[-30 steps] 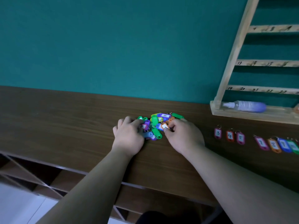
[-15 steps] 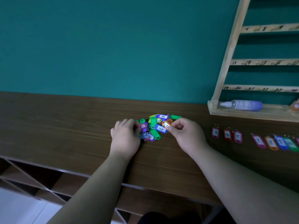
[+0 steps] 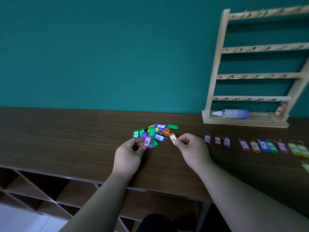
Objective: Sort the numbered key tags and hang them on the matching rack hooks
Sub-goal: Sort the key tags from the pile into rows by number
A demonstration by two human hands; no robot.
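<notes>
brown tabletop [image 3: 66, 139] under a teal wall, and the left hand [image 3: 128, 156] pinches the pink 16 tag [image 3: 147, 141] at the near edge of the loose pile [image 3: 155, 131], while the right hand [image 3: 192, 148] pinches the orange 12 tag [image 3: 173, 139] just right of it. sorted tags [image 3: 260, 145] lie in a row further right, in front of the wooden rack [image 3: 215, 64] with a spray bottle [image 3: 234, 113] on its base.
</notes>
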